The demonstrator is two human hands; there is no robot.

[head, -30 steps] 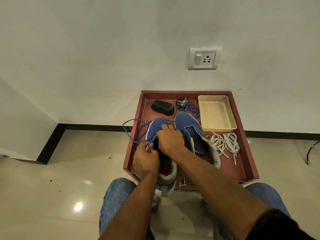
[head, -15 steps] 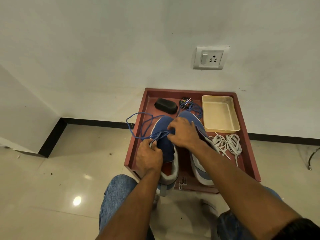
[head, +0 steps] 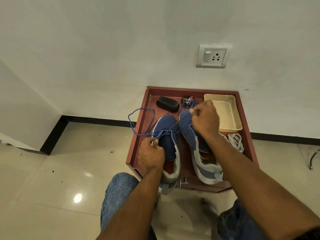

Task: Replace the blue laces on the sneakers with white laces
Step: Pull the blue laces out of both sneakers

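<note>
Two blue sneakers are set side by side on a red bench (head: 245,149). The left sneaker (head: 167,135) is gripped at its side by the curled fingers of the left hand (head: 150,155). A blue lace (head: 138,118) is pinched in the fingers of the right hand (head: 205,118), held above the toe of the right sneaker (head: 192,135); from there it is drawn taut down to the left sneaker, and a loose loop is seen beyond the left hand. White laces (head: 234,141) lie just right of the right wrist, near a cream tray (head: 232,122).
</note>
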